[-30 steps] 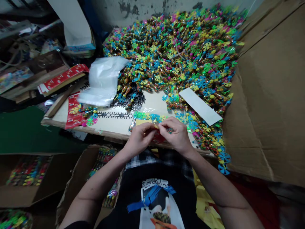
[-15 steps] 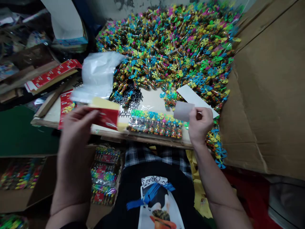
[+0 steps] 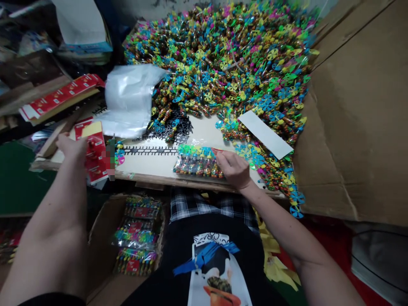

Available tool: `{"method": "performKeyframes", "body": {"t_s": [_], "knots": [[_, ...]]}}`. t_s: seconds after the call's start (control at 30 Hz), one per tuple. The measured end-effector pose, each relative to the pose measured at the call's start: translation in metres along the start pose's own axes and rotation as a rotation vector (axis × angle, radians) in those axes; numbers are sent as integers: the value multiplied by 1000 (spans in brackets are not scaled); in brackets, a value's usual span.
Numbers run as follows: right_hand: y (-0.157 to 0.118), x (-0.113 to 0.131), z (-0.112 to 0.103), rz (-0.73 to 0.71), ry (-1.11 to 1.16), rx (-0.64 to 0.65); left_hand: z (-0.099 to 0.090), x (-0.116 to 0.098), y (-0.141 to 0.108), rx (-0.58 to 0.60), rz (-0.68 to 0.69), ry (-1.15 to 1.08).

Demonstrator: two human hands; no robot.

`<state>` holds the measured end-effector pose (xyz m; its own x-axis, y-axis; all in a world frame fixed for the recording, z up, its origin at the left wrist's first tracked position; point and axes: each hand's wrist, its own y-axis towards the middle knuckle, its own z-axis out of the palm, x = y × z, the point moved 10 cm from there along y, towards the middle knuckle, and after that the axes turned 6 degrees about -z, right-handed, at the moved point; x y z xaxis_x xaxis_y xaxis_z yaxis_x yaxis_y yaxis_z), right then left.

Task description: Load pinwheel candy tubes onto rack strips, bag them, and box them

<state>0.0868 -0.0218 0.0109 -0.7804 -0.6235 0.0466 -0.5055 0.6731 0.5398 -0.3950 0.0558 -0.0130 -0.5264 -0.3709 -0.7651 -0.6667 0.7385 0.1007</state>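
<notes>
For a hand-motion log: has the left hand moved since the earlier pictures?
Yes: judged against the pale board, the left hand has moved left, away from the bagged candy tubes, and now holds a red card near the board's left end.

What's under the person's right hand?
The right hand rests on a clear bag of bead-filled tubes with pinwheel tops, lying on a pale board. A red card edge peeks out past the fingers. Whatever is beneath the palm is covered.
</notes>
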Motion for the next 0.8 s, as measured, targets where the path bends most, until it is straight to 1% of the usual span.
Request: {"method": "performKeyframes", "body": {"t_s": [0.03, 0.07, 0.1, 0.2, 0.27, 0.3, 0.33, 0.37, 0.4, 0.47, 0.5, 0.53, 0.57, 0.6, 0.63, 0.7, 0.73, 0.8], "knots": [[1, 7, 6, -43, 3, 42, -7, 8, -3, -97, -84, 6], [2, 14, 13, -79, 9, 93, -13, 15, -7, -167, -169, -4], [1, 20, 20, -100, 16, 145, -15, 16, -10, -202, -203, -18], [-6, 26, 35, -78, 59, 271, -2, -9, -15, -139, -79, -81], [-11, 25, 35, -49, 124, 283, 14, -30, -30, -73, 13, -89], [-14, 25, 31, -40, 161, 266, 25, -43, -43, -36, 76, -89], [-16, 23, 27, -25, 193, 235, 43, -62, -63, 68, 184, -100], [-18, 19, 21, 5, 212, 192, 59, -81, -88, 137, 292, -128], [-20, 14, 16, 52, 214, 150, 77, -102, -119, 224, 417, -144], [-27, 4, 13, 158, 175, 110, 119, -140, -192, 433, 670, -112], [-30, 1, 17, 197, 149, 136, 141, -153, -230, 545, 769, -41], [-34, 1, 25, 220, 128, 196, 163, -160, -263, 648, 846, 67], [-39, 3, 36, 228, 114, 280, 182, -162, -292, 744, 903, 186], [-43, 6, 47, 225, 107, 370, 196, -162, -314, 813, 939, 290], [-48, 8, 56, 221, 105, 449, 205, -159, -328, 852, 952, 381], [-54, 11, 65, 216, 108, 540, 213, -153, -340, 885, 962, 507], [-57, 10, 65, 220, 111, 552, 212, -151, -340, 881, 960, 544], [-63, 2, 58, 269, 107, 531, 205, -146, -333, 843, 945, 579]]}}
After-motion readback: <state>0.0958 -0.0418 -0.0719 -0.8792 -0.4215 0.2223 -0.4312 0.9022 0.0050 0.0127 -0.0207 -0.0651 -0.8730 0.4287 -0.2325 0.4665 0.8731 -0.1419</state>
